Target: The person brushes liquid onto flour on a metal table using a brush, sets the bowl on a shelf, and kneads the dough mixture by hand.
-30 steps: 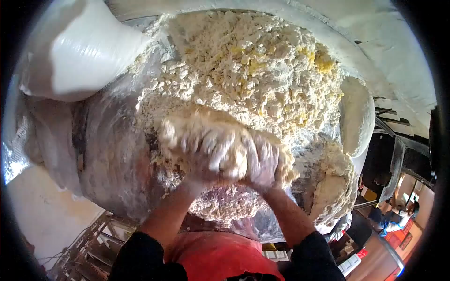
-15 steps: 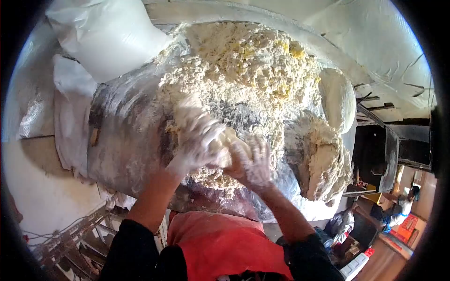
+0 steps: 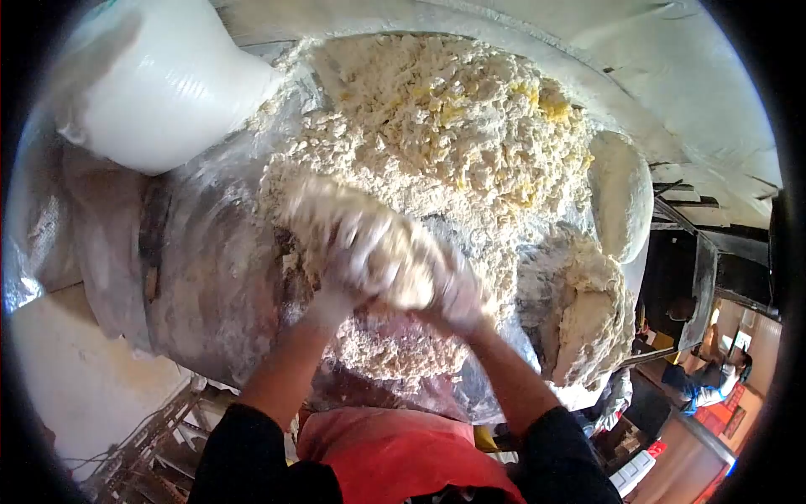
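Centrally, a clump of shaggy dough (image 3: pixel 411 287) lay between the left hand (image 3: pixel 354 262) and the right hand (image 3: pixel 458 294), touching both. Each gripped it, outlines motion-blurred; a crumbly dough heap (image 3: pixel 470 126) spread beyond them on the floury worktop (image 3: pixel 220 260).

Yellow flecks the cream-coloured dough (image 3: pixel 457 126) at upper centre, with a white sack (image 3: pixel 164 97) upper left, red garment (image 3: pixel 399 449) bottom centre.

My one camera sits on my head, facing forward and down, close above my left grip (image 3: pixel 363 259) and right grip (image 3: pixel 460 294); its wide, round-edged view takes in the desk (image 3: pixel 217 281) around them and, behind them, my red clothing (image 3: pixel 395 454).
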Tool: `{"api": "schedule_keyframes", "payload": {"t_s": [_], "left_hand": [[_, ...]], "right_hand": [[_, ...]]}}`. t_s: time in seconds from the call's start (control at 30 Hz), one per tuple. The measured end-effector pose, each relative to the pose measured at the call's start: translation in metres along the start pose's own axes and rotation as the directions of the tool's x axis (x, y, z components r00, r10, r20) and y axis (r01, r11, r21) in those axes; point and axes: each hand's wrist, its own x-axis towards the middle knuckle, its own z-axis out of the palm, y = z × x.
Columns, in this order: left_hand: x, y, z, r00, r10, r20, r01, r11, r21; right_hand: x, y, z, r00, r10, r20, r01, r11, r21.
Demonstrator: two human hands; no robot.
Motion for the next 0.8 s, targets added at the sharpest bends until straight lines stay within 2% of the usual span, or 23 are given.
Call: {"api": "schedule_keyframes", "payload": {"t_s": [0.03, 0.07, 0.1, 0.13, 0.17, 0.2, 0.23, 0.27, 0.3, 0.33, 0.37, 0.43, 0.47, 0.53, 0.6, 0.63, 0.67, 0.7, 0.73, 0.77, 0.8], "left_hand": [[0.014, -0.009, 0.008, 1.0, 0.02, -0.021, -0.02, 1.0, -0.008], [0.074, 0.003, -0.004, 0.897, -0.324, 0.301, 0.406, 0.874, -0.269], [0.135, 0.015, -0.018, 0.586, -0.592, 0.554, 0.798, 0.54, -0.267], [0.158, 0.005, -0.014, 0.743, -0.56, 0.367, 0.66, 0.706, -0.258], [0.168, 0.017, -0.028, 0.754, -0.558, 0.347, 0.65, 0.71, -0.271], [0.175, 0.036, -0.047, 0.8, -0.506, 0.323, 0.587, 0.773, -0.24], [0.175, 0.053, -0.062, 0.844, -0.444, 0.301, 0.513, 0.833, -0.207], [0.136, 0.067, -0.057, 0.965, -0.218, 0.148, 0.232, 0.97, -0.079], [0.105, 0.085, -0.058, 0.998, -0.03, 0.061, 0.03, 1.0, -0.007], [0.058, 0.102, -0.062, 0.98, 0.037, 0.196, -0.026, 0.998, -0.058], [0.023, 0.117, -0.082, 0.921, 0.052, 0.386, -0.005, 0.993, -0.121], [-0.073, 0.136, -0.095, 0.782, 0.061, 0.62, 0.023, 0.992, -0.126], [-0.109, 0.143, -0.109, 0.807, 0.078, 0.586, -0.037, 0.996, -0.081], [-0.144, 0.155, -0.142, 0.676, 0.067, 0.734, 0.045, 0.99, -0.132], [-0.159, 0.162, -0.151, 0.684, 0.083, 0.725, -0.001, 0.994, -0.113], [-0.165, 0.161, -0.153, 0.696, 0.114, 0.709, -0.057, 0.993, -0.104], [-0.166, 0.159, -0.145, 0.704, 0.146, 0.695, -0.091, 0.989, -0.115], [-0.166, 0.162, -0.136, 0.706, 0.143, 0.694, -0.089, 0.99, -0.114], [-0.165, 0.165, -0.125, 0.382, 0.089, 0.92, -0.081, 0.995, -0.063], [-0.167, 0.163, -0.114, 0.0, 0.009, 1.0, -0.091, 0.996, -0.009], [-0.192, 0.154, -0.104, 0.657, 0.112, 0.745, -0.03, 0.992, -0.123]], "right_hand": [[0.023, -0.002, -0.025, 0.966, 0.207, 0.155, -0.215, 0.976, 0.032], [0.034, 0.003, -0.042, 0.969, 0.231, 0.088, -0.226, 0.972, -0.058], [0.045, 0.009, -0.06, 0.967, 0.253, 0.021, -0.247, 0.958, -0.145], [0.055, 0.014, -0.077, 0.961, 0.274, -0.047, -0.277, 0.934, -0.226], [0.054, 0.009, -0.098, 0.937, 0.306, -0.168, -0.345, 0.886, -0.31], [0.053, 0.003, -0.119, 0.898, 0.334, -0.286, -0.425, 0.825, -0.373], [0.033, 0.017, -0.13, 0.812, 0.386, -0.437, -0.5, 0.847, -0.182], [0.006, 0.047, -0.133, 0.8, 0.436, -0.413, -0.538, 0.826, -0.17], [-0.022, 0.077, -0.135, 0.785, 0.485, -0.387, -0.575, 0.802, -0.161], [-0.062, 0.111, -0.12, 0.867, 0.287, -0.407, -0.408, 0.878, -0.25], [-0.087, 0.11, -0.099, 0.888, 0.326, -0.324, -0.38, 0.918, -0.117], [-0.137, 0.107, -0.057, 0.905, 0.397, -0.15, -0.372, 0.912, 0.17], [-0.16, 0.093, -0.016, 0.924, 0.314, -0.219, -0.352, 0.92, -0.169], [-0.171, 0.041, 0.04, 0.905, 0.404, -0.131, -0.421, 0.811, -0.407], [-0.172, 0.015, 0.096, 0.909, 0.363, -0.205, -0.417, 0.803, -0.426], [-0.17, 0.002, 0.113, 0.898, 0.439, 0.041, -0.311, 0.697, -0.646], [-0.16, -0.008, 0.125, 0.956, 0.278, -0.095, -0.29, 0.84, -0.46], [-0.15, -0.019, 0.137, 0.968, 0.094, -0.233, -0.157, 0.951, -0.267], [-0.141, -0.03, 0.148, 0.932, -0.086, -0.353, 0.038, 0.989, -0.14], [-0.116, -0.074, 0.111, 0.974, 0.134, -0.185, -0.1, 0.978, 0.183], [-0.105, -0.082, 0.088, 0.967, 0.212, -0.142, -0.181, 0.961, 0.208]]}}
